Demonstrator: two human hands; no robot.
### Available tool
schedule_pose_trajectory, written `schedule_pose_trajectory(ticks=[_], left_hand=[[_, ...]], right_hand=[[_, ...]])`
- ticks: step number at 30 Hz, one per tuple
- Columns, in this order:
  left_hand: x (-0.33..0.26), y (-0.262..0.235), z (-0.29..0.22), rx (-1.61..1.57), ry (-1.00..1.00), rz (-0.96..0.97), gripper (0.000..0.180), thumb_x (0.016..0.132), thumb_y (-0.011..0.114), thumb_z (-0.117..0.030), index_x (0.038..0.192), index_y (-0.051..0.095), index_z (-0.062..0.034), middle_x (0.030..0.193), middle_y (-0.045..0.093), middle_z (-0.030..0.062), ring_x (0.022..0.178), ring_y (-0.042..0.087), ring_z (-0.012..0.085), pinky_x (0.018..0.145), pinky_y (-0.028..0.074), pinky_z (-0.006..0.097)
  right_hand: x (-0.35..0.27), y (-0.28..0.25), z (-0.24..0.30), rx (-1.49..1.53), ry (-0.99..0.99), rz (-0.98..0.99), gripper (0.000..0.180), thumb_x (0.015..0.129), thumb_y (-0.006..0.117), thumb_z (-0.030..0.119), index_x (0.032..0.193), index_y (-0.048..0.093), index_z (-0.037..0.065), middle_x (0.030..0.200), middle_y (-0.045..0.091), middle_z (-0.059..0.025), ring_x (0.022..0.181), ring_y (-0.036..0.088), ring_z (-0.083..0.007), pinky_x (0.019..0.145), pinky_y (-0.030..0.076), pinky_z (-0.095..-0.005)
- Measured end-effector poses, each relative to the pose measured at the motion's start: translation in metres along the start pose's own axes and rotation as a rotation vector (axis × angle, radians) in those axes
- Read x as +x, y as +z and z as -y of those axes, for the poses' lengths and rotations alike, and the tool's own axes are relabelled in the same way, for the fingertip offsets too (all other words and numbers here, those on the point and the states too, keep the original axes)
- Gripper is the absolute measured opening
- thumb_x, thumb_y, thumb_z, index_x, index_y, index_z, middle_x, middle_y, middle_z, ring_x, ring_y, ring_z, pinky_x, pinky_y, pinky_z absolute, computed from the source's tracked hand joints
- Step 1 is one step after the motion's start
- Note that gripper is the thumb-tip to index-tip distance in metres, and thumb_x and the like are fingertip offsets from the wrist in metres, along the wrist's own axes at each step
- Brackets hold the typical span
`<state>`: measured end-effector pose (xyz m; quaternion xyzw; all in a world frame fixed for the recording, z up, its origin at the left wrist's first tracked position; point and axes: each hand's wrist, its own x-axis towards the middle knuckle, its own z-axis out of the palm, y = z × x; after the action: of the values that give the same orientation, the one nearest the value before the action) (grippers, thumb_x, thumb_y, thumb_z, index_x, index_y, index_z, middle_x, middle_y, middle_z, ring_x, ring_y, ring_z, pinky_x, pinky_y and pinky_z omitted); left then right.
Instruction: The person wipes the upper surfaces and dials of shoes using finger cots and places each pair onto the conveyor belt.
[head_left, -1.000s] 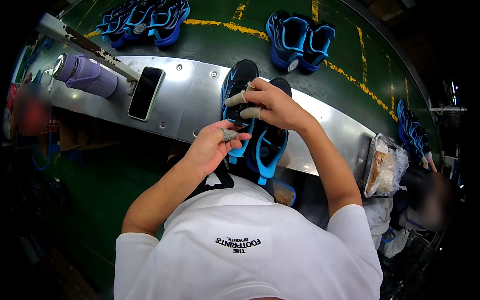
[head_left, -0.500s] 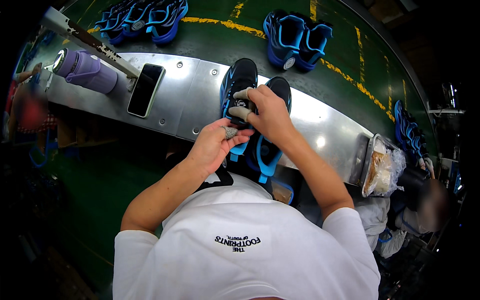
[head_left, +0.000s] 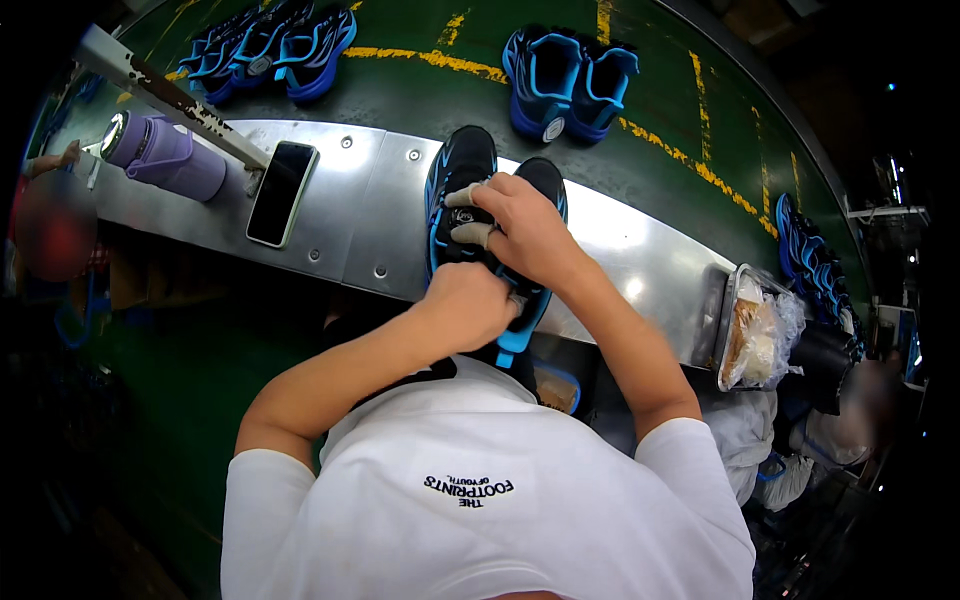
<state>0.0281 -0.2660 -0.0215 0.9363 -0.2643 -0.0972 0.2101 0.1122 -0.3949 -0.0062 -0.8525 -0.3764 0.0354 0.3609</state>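
Note:
Two black and blue sneakers stand side by side on a metal ledge, toes pointing away from me: the left sneaker and the right sneaker. With beige covers on its thumb and finger, my right hand grips the round black dial on the left sneaker's tongue. My left hand is closed at that sneaker's heel and hides it; its fingertips are mostly out of sight, with a bit of grey finger cover showing. A blue heel loop hangs from the right sneaker.
On the metal ledge lie a phone and a purple bottle, beside a chipped post. At right sits a tray with bagged food. More sneakers stand on the green surface beyond. People are at both sides.
My left hand has turned over and closed at the left sneaker's heel, where its fingers were spread before. The right hand stays at the dial. The whole view has shifted slightly.

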Motion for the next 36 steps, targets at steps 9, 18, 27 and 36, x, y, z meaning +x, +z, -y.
schedule_pose_trajectory(ticks=[9, 18, 27, 36], left_hand=[[0.054, -0.092, 0.122, 0.252, -0.042, 0.0, 0.038, 0.092, 0.045, -0.034, 0.087, 0.069, -0.0044, 0.086, 0.068, 0.021, 0.083, 0.067, 0.04, 0.077, 0.051, 0.053], [0.169, -0.116, 0.129, 0.025, 0.01, -0.676, 0.02, 0.079, 0.06, -0.016, 0.093, 0.066, -0.0032, 0.1, 0.065, 0.0167, 0.096, 0.062, 0.0354, 0.085, 0.05, 0.043], [0.189, -0.045, 0.112, -0.169, -0.172, -0.227, 0.054, 0.079, 0.071, -0.018, 0.129, 0.054, -0.0102, 0.13, 0.05, 0.0181, 0.12, 0.05, 0.0363, 0.1, 0.044, 0.042], [0.18, -0.035, 0.1, -0.176, -0.074, -0.243, 0.034, 0.084, 0.066, -0.018, 0.116, 0.059, -0.0135, 0.116, 0.063, 0.0149, 0.106, 0.059, 0.0367, 0.089, 0.048, 0.044]], right_hand=[[-0.005, -0.082, -0.045, 0.056, 0.23, -0.34, 0.028, 0.084, 0.073, 0.018, 0.111, 0.069, 0.013, 0.097, 0.063, -0.0093, 0.08, 0.061, -0.0186, 0.073, 0.051, -0.0298], [0.032, -0.105, -0.163, -0.389, 0.271, -0.308, 0.051, 0.08, 0.074, 0.023, 0.128, 0.058, 0.016, 0.13, 0.055, -0.0146, 0.101, 0.059, -0.0302, 0.089, 0.049, -0.04], [0.011, -0.085, -0.103, -0.018, 0.379, -0.197, 0.032, 0.085, 0.066, 0.01, 0.117, 0.065, 0.012, 0.101, 0.067, -0.0149, 0.089, 0.064, -0.0335, 0.08, 0.051, -0.037], [-0.08, -0.028, 0.027, 0.096, 0.313, -0.036, 0.027, 0.085, 0.067, 0.011, 0.112, 0.066, 0.011, 0.098, 0.065, -0.0139, 0.084, 0.064, -0.0328, 0.075, 0.053, -0.0386]])
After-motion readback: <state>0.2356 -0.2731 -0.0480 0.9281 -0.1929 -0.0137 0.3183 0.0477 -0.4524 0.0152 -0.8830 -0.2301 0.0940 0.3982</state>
